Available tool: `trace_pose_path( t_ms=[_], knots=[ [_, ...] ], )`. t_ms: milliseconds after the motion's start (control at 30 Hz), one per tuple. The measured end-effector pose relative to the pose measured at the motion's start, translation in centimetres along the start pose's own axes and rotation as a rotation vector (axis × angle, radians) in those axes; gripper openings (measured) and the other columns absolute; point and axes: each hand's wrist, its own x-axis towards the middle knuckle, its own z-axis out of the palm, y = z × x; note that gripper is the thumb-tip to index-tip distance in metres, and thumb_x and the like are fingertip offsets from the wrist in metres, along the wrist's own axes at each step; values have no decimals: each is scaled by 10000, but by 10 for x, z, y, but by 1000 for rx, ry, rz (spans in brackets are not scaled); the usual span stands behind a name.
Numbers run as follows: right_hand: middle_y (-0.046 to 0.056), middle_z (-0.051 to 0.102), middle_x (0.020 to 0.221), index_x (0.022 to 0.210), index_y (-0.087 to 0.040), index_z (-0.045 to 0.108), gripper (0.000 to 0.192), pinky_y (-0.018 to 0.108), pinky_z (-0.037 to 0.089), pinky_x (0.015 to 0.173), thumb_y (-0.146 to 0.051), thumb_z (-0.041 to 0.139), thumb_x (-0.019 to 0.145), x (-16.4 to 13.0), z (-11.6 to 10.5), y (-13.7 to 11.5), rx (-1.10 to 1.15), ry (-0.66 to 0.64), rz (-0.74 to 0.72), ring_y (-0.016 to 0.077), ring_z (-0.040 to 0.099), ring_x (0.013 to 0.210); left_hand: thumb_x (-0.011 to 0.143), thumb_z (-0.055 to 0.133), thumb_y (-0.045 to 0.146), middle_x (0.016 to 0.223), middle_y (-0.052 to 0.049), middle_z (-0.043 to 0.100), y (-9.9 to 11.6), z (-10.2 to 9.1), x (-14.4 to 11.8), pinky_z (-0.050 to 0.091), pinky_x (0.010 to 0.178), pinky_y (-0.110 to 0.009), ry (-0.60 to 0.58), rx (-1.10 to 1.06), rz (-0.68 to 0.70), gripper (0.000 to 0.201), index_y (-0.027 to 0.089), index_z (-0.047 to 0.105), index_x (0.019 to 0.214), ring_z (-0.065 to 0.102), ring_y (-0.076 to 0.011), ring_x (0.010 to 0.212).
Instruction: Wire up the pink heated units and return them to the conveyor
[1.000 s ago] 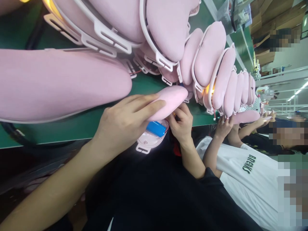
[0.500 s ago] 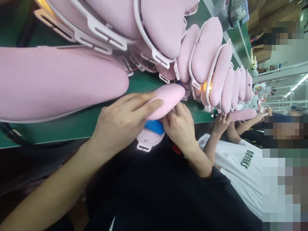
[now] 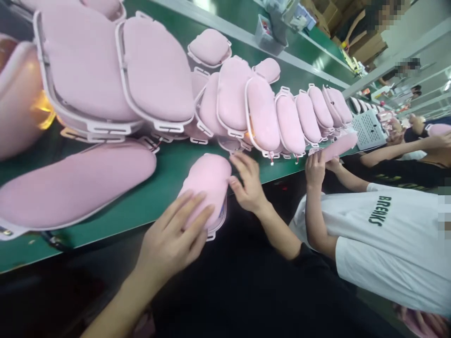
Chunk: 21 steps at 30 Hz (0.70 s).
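A pink padded shell (image 3: 207,188) lies over its white-rimmed base at the front edge of the green bench. My left hand (image 3: 176,230) grips its near left side, fingers spread across the top and thumb out of sight. Under the shell's right side, a slotted tab of the base (image 3: 211,234) and a sliver of blue show. My right hand (image 3: 248,183) is at the shell's right edge with fingers apart. Whether its fingertips touch the shell I cannot tell. To the left rests a larger pink padded piece (image 3: 81,183).
Several pink padded units (image 3: 155,70) stand in a long row behind my hands, one glowing orange. The green bench (image 3: 116,225) ends just in front of me. On the right a co-worker in a white shirt (image 3: 384,225) holds another pink piece (image 3: 340,146). A clear bin (image 3: 269,35) stands farther back.
The shell was tilted up with a blue part showing beneath; now it lies down over the base, mostly covering the blue. My right hand has come off its underside. The camera view has shifted.
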Motion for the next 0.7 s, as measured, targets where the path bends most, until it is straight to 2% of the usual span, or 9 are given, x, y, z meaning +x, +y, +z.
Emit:
trace_pose_path(
  t_ms=[67,167,233,333,400,467,533,600,700],
  knots=[
    [137,620,1498,1477,-187,570,456,461,471,1200,-392,484,1079,-4,13,0,6,-104,5,269,558,1386,977,684,289,1447,-202,639,14,5,-8,480,1208,-642,-31,-19,2,393,172,653,1350,554,-426,1442],
    [157,651,1454,1379,-167,618,406,482,488,1177,-385,521,1050,-1,24,-5,77,-139,110,285,587,1334,924,797,470,1397,-233,653,29,22,-18,382,1205,-778,0,151,-63,493,164,689,1296,548,-500,1399],
    [184,620,1493,1362,-140,601,409,482,466,1221,-380,538,1036,8,26,-7,205,-131,131,281,567,1387,860,890,326,1274,-184,711,31,35,-23,440,1215,-679,87,224,-31,465,173,702,1256,635,-416,1289],
    [182,578,1525,1497,-136,507,533,455,453,1258,-368,573,1022,24,25,-9,380,-230,128,260,557,1430,882,819,145,1059,-69,739,25,44,-25,533,1175,-488,160,200,107,336,223,700,1186,716,-250,1059],
    [157,571,1480,1533,-177,512,575,468,503,1212,-356,608,995,30,23,-10,392,-327,182,268,615,1348,910,762,153,1101,-121,729,18,41,-25,547,1140,-555,167,213,108,277,193,700,1177,712,-306,1105],
    [133,553,1421,1499,-213,574,568,483,552,1152,-382,652,963,25,20,-10,374,-337,274,273,656,1249,915,760,186,1257,-223,696,13,36,-24,572,1063,-624,137,230,63,358,143,689,1263,679,-408,1209],
    [115,549,1355,1449,-223,621,566,467,579,1115,-436,697,931,8,16,-9,408,-218,349,263,669,1191,907,796,214,1385,-257,651,12,32,-23,626,979,-570,107,214,59,537,146,633,1415,676,-424,1234],
    [99,570,1278,1383,-225,655,543,439,592,1097,-465,722,900,-21,8,-5,473,-1,368,251,672,1165,910,811,229,1428,-232,647,15,36,-16,654,948,-495,92,150,114,645,181,578,1509,698,-386,1221],
    [103,612,1251,1357,-230,624,466,440,597,1083,-418,652,931,-64,-15,15,493,371,436,247,669,1180,938,796,310,1438,-215,659,25,62,20,657,983,-461,23,63,256,597,168,602,1485,680,-381,1290]
  ],
)
